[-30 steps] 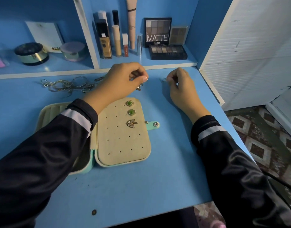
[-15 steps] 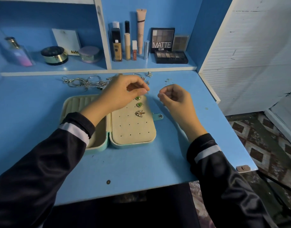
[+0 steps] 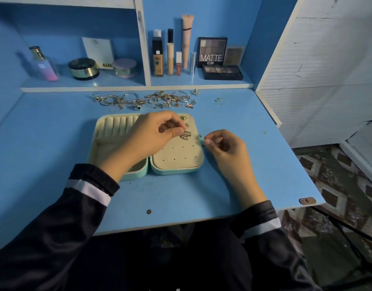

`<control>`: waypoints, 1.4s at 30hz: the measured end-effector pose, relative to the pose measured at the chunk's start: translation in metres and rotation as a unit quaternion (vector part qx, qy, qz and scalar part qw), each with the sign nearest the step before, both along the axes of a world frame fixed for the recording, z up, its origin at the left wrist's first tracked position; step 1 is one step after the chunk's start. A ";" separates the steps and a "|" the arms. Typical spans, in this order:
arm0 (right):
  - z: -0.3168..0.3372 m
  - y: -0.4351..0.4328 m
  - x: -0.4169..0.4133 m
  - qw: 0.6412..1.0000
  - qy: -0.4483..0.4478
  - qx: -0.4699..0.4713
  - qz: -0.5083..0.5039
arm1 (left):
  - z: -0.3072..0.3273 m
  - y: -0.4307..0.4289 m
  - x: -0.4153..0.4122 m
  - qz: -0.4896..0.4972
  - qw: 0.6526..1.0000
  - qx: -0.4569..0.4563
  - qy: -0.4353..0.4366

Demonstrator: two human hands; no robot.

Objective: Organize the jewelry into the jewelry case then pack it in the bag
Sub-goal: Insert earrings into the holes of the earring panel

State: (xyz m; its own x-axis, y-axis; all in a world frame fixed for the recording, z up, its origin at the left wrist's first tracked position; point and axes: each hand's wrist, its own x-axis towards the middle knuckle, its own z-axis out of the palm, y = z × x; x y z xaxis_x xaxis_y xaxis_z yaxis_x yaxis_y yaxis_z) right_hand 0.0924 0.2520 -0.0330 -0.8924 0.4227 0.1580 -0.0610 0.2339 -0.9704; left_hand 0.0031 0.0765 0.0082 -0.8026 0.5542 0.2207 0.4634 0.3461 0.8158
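Squarely on the desk (image 3: 55, 143) lies one case (image 3: 136, 175), opened flat. Its left half shows ring rolls (image 3: 115, 127); its right half is a holed panel (image 3: 176, 153) bearing three earrings: two green studs (image 3: 183, 118) and one butterfly (image 3: 185, 135). The left hand (image 3: 151, 137) is over the case, fingers curled, thumb and forefinger closed together just beside the butterfly; what they hold, if anything, cannot be told. The right hand (image 3: 225, 148) sits just beside the case's right edge, thumb and forefinger tip to tip, contents too small to tell. Loose jewelry (image 3: 143, 100) lies heaped along the desk's back.
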 end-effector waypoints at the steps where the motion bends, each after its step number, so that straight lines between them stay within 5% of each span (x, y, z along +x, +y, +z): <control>1: 0.000 -0.002 0.002 1.000 -0.001 0.013 -0.002 | -0.001 0.000 0.003 0.003 1.000 -0.003 0.000; 28: -0.007 -0.016 0.016 1.000 0.008 0.009 -0.020 | -0.012 -0.004 0.017 -0.004 1.000 -0.011 0.000; 42: 0.004 -0.019 0.019 0.991 0.091 -0.097 0.021 | 0.005 -0.001 0.020 -0.029 0.999 -0.028 0.002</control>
State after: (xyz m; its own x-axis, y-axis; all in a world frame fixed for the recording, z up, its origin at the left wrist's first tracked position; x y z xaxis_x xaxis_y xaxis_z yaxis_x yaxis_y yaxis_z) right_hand 0.1115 0.2330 -0.0293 -0.8743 0.4236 0.2369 -0.2442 0.0379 -0.9690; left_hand 0.0232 0.0756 0.0128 -0.7686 0.6108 0.1904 0.4865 0.3648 0.7939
